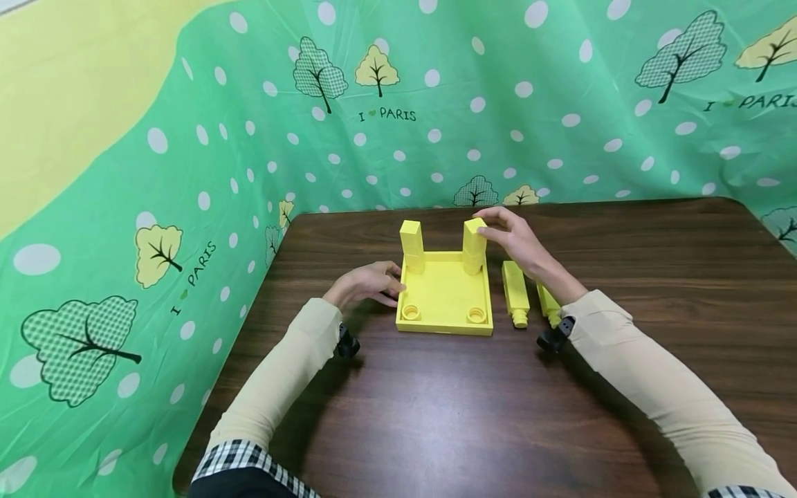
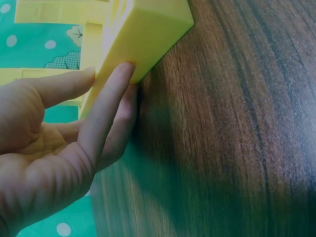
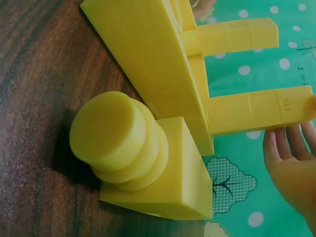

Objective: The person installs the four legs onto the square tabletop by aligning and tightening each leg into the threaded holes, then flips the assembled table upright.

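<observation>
Cream fabric sleeves (image 1: pixel 283 384) reach in from both lower corners, edged with black-and-white checked cloth (image 1: pixel 232 453); a small black device (image 1: pixel 346 342) sits at each wrist. Beyond them, on a dark brown wood-grain table (image 1: pixel 429 408), lies a shallow, square, yellow plastic-looking tray (image 1: pixel 442 294) with a raised rim. Its two near corners each have a round yellow socket (image 1: pixel 410 312). At its far corners stand two upright, square-sided yellow posts: a left post (image 1: pixel 412 245) and a right post (image 1: pixel 473 254). The person's left hand (image 1: pixel 366 281) has its digits extended, their tips touching the tray's left wall. The right hand (image 1: pixel 515 236) grasps the right post near its top, between thumb and fingers. Just right of the tray, two loose yellow posts (image 1: pixel 515 285) lie side by side, their rounded, stepped ends facing the viewer. Behind hangs green cloth (image 1: pixel 349 155) printed with white dots, trees and "I PARIS" lettering with a heart.
</observation>
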Tool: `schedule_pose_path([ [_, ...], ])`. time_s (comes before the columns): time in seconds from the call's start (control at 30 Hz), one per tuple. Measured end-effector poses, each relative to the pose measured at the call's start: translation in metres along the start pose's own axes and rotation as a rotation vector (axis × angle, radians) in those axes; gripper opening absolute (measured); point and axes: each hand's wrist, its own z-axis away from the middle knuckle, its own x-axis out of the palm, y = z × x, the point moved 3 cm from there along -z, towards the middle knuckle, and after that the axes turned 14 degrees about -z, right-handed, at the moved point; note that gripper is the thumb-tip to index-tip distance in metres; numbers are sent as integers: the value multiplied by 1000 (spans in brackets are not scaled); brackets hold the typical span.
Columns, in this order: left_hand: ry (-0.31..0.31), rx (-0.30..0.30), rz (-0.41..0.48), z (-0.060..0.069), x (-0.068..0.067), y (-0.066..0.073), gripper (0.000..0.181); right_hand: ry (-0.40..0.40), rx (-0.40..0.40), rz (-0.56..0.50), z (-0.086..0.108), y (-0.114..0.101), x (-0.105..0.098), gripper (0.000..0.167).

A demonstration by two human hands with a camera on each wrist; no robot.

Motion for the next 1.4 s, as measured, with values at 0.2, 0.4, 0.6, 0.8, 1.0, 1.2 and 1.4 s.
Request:
schedule_pose_path([
  [0.2,1,4,7,0,0,0,46,22,-29,64,2,0,0,39],
  [0.4,1,4,3,1,0,0,46,49,-42,157,3,2,0,39],
  [0.6,0,4,-3,1,1,0,44,73,-58,212,5,2,1,41],
  [0.8,4,10,-6,1,0,-1,45,106,-79,255,5,3,1,46],
  [1.0,2,13,-5,1,0,0,45,99,-92,253,5,4,-2,48],
  [1.2,0,16,-4,1,0,0,45,41,-117,138,4,1,-3,41],
  [1.4,-2,16,-7,1,0,0,45,-22,-78,28,0,-2,-3,39],
])
